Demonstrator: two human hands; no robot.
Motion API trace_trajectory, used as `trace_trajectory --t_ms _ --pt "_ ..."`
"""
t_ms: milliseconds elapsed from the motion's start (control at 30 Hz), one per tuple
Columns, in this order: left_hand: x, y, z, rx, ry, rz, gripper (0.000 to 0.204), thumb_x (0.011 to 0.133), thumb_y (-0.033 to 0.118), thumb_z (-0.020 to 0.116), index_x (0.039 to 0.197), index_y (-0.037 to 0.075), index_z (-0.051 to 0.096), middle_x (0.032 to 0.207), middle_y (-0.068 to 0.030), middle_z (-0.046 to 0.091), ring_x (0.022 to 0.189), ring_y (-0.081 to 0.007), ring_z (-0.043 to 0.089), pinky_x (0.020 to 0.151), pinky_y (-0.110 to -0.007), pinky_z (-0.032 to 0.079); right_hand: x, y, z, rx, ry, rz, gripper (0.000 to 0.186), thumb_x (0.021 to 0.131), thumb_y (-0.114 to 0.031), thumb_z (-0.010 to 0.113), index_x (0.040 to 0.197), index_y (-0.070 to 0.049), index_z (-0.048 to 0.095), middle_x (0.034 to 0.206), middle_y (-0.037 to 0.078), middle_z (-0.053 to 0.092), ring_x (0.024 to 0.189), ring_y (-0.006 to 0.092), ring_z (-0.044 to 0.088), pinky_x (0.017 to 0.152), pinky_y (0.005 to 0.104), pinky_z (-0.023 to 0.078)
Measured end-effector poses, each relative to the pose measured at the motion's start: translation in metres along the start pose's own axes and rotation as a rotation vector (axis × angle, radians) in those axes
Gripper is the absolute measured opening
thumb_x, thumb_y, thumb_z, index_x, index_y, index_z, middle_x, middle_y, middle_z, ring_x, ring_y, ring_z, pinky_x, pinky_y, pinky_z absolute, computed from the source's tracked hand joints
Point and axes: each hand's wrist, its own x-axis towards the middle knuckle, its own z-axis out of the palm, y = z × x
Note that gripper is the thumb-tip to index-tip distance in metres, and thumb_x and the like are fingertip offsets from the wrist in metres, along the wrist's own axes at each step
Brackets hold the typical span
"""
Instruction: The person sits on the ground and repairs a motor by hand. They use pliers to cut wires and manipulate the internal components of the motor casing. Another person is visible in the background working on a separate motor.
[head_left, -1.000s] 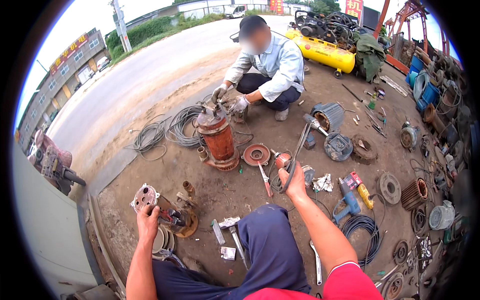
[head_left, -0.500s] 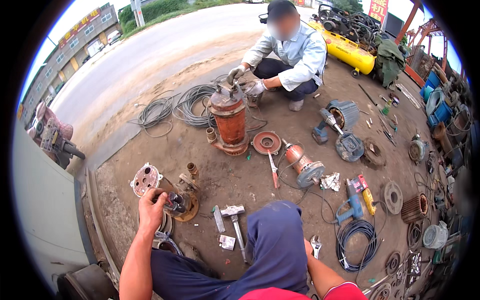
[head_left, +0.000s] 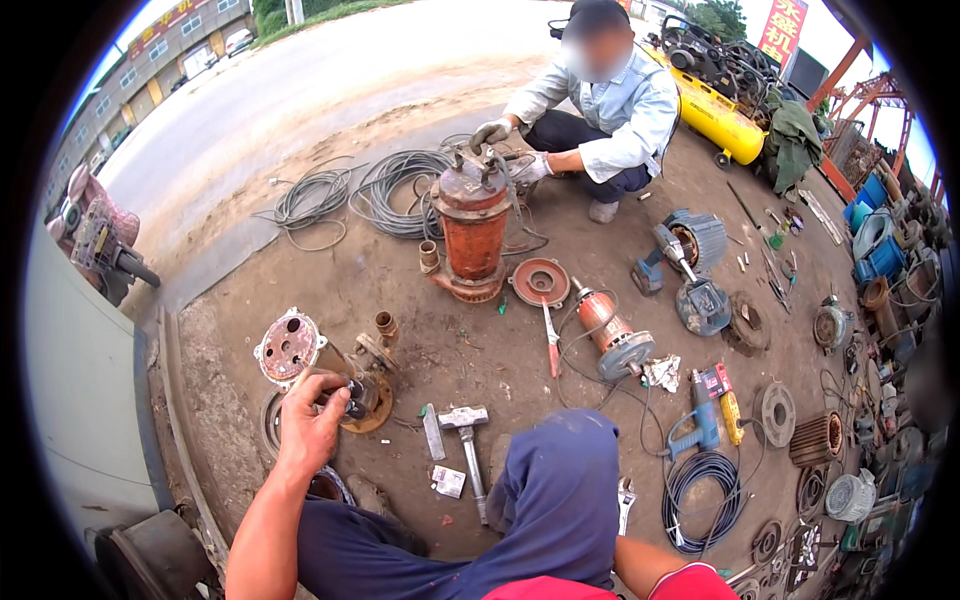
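Observation:
My left hand (head_left: 314, 412) is over a small pump body (head_left: 366, 392) with a flanged base, its thumb and fingers pinched together. What they hold is mostly hidden; a small dark part shows at the fingertips. Just beyond the hand, a round reddish end cover (head_left: 290, 346) with several holes sits beside the brass-coloured pipe stub (head_left: 386, 323). My right hand is out of sight behind my raised knee, and only the forearm (head_left: 648, 566) shows. On the ground nearby lie a hammer (head_left: 466, 440), a grey metal bar (head_left: 433, 432) and an adjustable wrench (head_left: 626, 505).
A co-worker (head_left: 610, 110) in gloves squats behind a tall red pump (head_left: 474, 235). Coiled cables (head_left: 400, 195), a rotor (head_left: 608, 330), a motor housing (head_left: 697, 240), a heat gun (head_left: 705, 410) and a dark cable coil (head_left: 708, 495) lie about. A grey panel (head_left: 85, 370) stands at left.
My left hand has shifted slightly down and inward, now covering most of the dark cylindrical pieces that showed beside its fingers. The whole view has turned a little.

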Motion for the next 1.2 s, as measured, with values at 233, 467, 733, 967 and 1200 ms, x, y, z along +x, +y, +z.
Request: trace_trajectory --t_ms 233,467,733,967,1200 --pt "0.000 -0.013 -0.004 -0.081 0.008 -0.028 0.014 0.087 0.005 0.066 0.098 -0.003 0.068 0.095 -0.0080 0.064 0.081 -0.0167 0.059 0.075 -0.029 0.047 -0.005 -0.004 -0.011 0.003 -0.079 0.059 0.041 0.092 -0.030 0.059 0.115 0.004 0.061 0.103 0.022 0.071 0.094 0.0368 0.069 0.087 0.0432 0.053" --pt "0.001 -0.020 -0.006 -0.128 0.024 -0.031 0.014 0.087 0.006 0.066 0.098 -0.003 0.068 0.093 -0.0074 0.063 0.082 -0.0162 0.058 0.076 -0.029 0.046 0.011 -0.024 -0.032 0.011 -0.171 0.046 0.041 0.091 -0.028 0.060 0.115 0.004 0.061 0.103 0.022 0.071 0.093 0.0358 0.069 0.086 0.0422 0.054" --pt "-0.001 -0.019 -0.007 -0.166 0.035 -0.074 0.014 0.089 0.006 0.065 0.099 -0.002 0.068 0.092 -0.0060 0.061 0.080 -0.0143 0.058 0.074 -0.028 0.047 0.033 -0.054 -0.062 0.026 -0.292 -0.016 0.040 0.090 -0.027 0.061 0.116 0.004 0.062 0.102 0.022 0.071 0.093 0.0345 0.070 0.086 0.0411 0.054" --pt "0.000 -0.013 -0.005 -0.209 0.038 -0.096 0.013 0.089 0.005 0.065 0.100 -0.003 0.067 0.091 -0.0069 0.059 0.077 -0.0138 0.062 0.072 -0.026 0.048 0.085 -0.175 -0.150 0.291 -0.284 -0.421 0.040 0.090 -0.026 0.062 0.116 0.004 0.062 0.102 0.022 0.071 0.092 0.0335 0.070 0.085 0.0402 0.054" --pt "-0.002 -0.013 -0.009 -0.186 0.063 -0.050 0.012 0.089 0.003 0.064 0.098 -0.005 0.066 0.090 -0.0081 0.060 0.077 -0.0147 0.063 0.070 -0.027 0.049 0.001 -0.360 -0.330 0.673 -0.148 -0.858 0.037 0.089 -0.017 0.063 0.118 0.005 0.061 0.106 0.020 0.071 0.103 0.0279 0.069 0.092 0.0366 0.053"
